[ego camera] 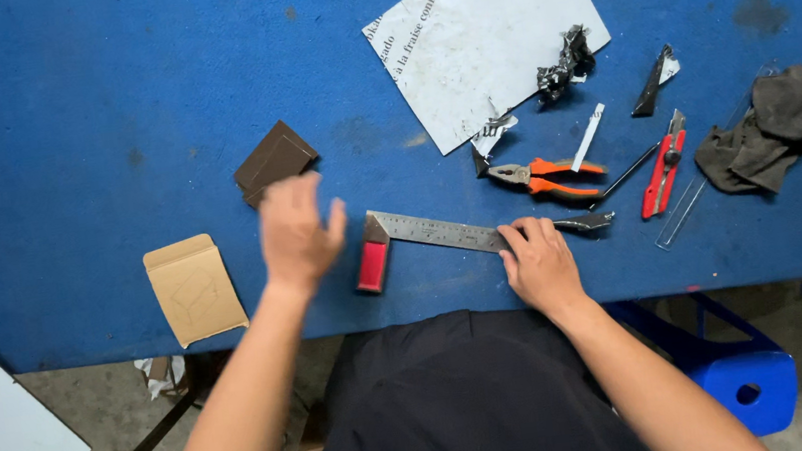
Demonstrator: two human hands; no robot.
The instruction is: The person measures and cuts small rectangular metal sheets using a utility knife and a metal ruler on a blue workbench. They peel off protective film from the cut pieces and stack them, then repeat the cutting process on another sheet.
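Nearest the camera is the person's dark-clothed lap, pressed against the near edge of the blue table [56, 114]. At the left of that edge lies a flat tan cardboard box [194, 287], with a small dark brown box [274, 159] further in. The left hand [296, 229] hovers just beyond the near edge, motion-blurred, fingers loosely spread and gripping nothing, forearm angled up from the lower left. Just right of it sits the try square [423, 238], its red stock toward the near edge and its steel blade running right. The right hand [538, 265] rests palm down on the blade's far end, fingertips pressing flat rather than closed around it, wrist bent back toward the body. Beyond lie orange-handled pliers [547, 179], a worn white sheet [486, 39], a red utility knife [665, 170] and a grey rag [767, 128] near the right edge.

With only fingertip pressure on the blade, the square could pivot or slide if the moving left hand knocks the stock (it is close).
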